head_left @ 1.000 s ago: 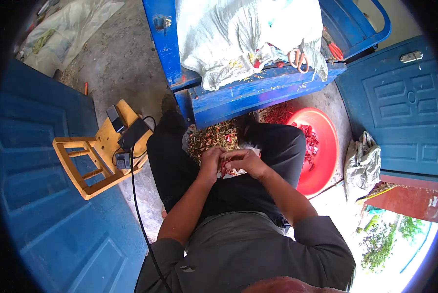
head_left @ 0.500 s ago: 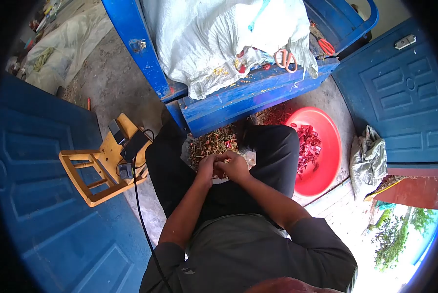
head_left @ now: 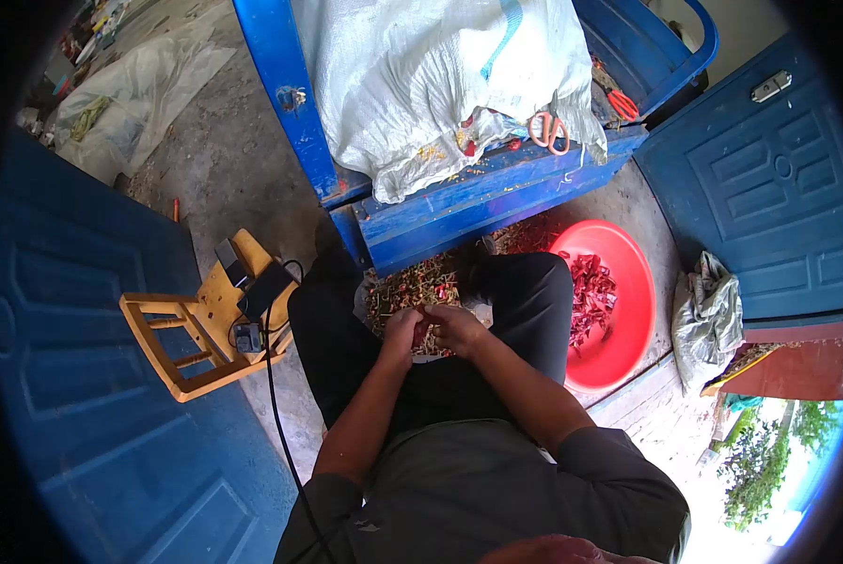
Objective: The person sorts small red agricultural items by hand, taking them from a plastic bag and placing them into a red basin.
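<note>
Between my knees lies a heap of green and red stems and scraps (head_left: 410,288). Just over it my left hand (head_left: 403,331) and my right hand (head_left: 456,329) are close together, with fingers curled. A small dark red piece (head_left: 421,328), perhaps a dried chili, shows between them, pinched by my left hand. What the right fingers hold, if anything, is hidden. To the right of my knee stands a pink-red basin (head_left: 635,320) with dark red pieces (head_left: 590,296) in it.
A blue cart (head_left: 496,209) with a white sack (head_left: 421,85), orange scissors (head_left: 548,133) and red-handled scissors (head_left: 622,104) stands ahead. A wooden chair (head_left: 210,315) with dark devices and a black cable is at left. A crumpled sack (head_left: 705,320) leans by the blue door (head_left: 769,188).
The view has shifted slightly, so the cart and basin sit a little lower. My hands have parted a little, and a dark red piece now shows between them.
</note>
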Available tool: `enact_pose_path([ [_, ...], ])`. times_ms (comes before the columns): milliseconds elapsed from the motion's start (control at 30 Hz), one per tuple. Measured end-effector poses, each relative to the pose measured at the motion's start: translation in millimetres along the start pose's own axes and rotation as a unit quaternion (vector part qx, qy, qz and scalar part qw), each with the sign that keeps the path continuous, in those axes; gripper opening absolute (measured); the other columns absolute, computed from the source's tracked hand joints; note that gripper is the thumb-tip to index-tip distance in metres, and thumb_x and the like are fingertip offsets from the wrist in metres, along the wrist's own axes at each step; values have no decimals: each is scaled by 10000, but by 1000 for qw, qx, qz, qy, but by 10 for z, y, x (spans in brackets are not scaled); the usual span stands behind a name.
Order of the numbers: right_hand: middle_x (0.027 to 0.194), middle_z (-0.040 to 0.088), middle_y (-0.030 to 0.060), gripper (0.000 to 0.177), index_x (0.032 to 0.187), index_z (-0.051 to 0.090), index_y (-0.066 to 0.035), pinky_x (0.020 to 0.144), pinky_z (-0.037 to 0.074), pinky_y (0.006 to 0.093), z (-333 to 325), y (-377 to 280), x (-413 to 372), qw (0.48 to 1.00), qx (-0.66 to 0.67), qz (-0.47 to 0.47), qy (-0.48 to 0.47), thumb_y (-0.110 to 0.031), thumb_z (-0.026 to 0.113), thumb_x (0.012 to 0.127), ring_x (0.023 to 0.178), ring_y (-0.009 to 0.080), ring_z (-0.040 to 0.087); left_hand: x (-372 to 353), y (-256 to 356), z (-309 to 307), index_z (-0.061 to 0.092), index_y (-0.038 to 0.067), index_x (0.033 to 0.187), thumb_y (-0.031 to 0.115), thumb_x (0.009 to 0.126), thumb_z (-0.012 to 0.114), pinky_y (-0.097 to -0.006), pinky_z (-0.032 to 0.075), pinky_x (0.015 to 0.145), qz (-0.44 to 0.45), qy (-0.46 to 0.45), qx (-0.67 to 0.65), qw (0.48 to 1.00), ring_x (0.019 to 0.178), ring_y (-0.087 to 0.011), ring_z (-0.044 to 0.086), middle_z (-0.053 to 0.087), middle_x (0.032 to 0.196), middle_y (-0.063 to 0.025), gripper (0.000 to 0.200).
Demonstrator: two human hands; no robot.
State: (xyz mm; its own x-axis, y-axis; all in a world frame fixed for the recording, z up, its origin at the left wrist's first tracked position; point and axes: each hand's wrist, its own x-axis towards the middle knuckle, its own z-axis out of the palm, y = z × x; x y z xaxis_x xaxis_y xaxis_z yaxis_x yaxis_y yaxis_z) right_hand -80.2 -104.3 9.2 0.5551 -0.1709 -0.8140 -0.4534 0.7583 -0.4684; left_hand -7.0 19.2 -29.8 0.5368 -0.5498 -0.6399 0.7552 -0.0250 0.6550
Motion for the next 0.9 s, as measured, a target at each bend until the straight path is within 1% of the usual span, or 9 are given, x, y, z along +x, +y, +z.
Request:
enact_pose_path([
  [67,813,605,-29,182,988,688,-123,481,350,214,49,-118,-29,999,23,35,26,-294,666,928,537,79,391,-20,21,-4,605,62,880,165,885,505,-277,373,460,10,17,-13,1000,515,-124,479,528,665,-19,143],
  [133,801,613,-24,197,974,699,-107,496,367,223,-6,-180,-7,992,-121,-9,18,-296,681,922,553,74,438,-149,176,45,601,56,892,126,858,490,-278,378,436,-17,-46,5,999,504,-130,490,530,655,-25,135],
  [233,793,633,-17,228,971,718,-93,532,417,228,-20,-158,52,972,-214,-94,16,-309,707,901,600,72,509,-184,237,90,597,25,861,109,852,489,-291,427,431,-3,-59,-15,998,481,-160,533,563,640,-56,137],
  [367,802,661,-6,231,977,733,-81,583,467,239,-44,-142,-4,965,-238,-108,-1,-293,723,886,675,79,576,-174,187,22,587,20,904,80,832,481,-301,431,391,-40,-79,-20,996,459,-174,540,566,634,-66,141],
  [567,846,680,-4,194,989,731,-73,643,482,240,-252,-239,15,939,-315,-76,-117,-244,717,898,733,78,595,-321,324,105,605,-6,1011,70,830,511,-282,401,347,-50,-79,14,995,441,-175,538,573,645,-69,218],
  [667,841,674,-11,185,996,716,-64,652,468,228,-166,-226,-64,948,-257,-176,-58,-223,728,902,738,67,586,-116,215,18,624,19,1050,92,858,528,-298,451,427,-38,-108,16,993,514,-160,561,609,728,-60,227],
  [700,841,674,-11,185,996,716,-64,652,468,228,-126,-194,-71,949,-256,-176,-59,-223,728,902,738,67,586,-44,183,45,628,25,1058,99,858,530,-288,460,465,-17,-65,-24,997,577,-150,580,620,762,-51,235],
  [767,868,682,14,185,1000,714,-26,753,499,254,-31,-128,-74,939,-149,-310,-15,-191,709,917,814,90,616,27,122,17,631,31,1066,107,857,532,-278,469,503,2,-21,-61,998,640,-139,599,631,797,-41,243],
  [900,915,686,8,179,1016,709,-22,784,498,271,-52,-38,142,957,-111,-267,26,-181,692,934,858,97,621,19,116,-36,638,48,1038,129,866,539,-266,457,546,-25,-14,5,1000,707,-124,595,628,831,-22,214],
])
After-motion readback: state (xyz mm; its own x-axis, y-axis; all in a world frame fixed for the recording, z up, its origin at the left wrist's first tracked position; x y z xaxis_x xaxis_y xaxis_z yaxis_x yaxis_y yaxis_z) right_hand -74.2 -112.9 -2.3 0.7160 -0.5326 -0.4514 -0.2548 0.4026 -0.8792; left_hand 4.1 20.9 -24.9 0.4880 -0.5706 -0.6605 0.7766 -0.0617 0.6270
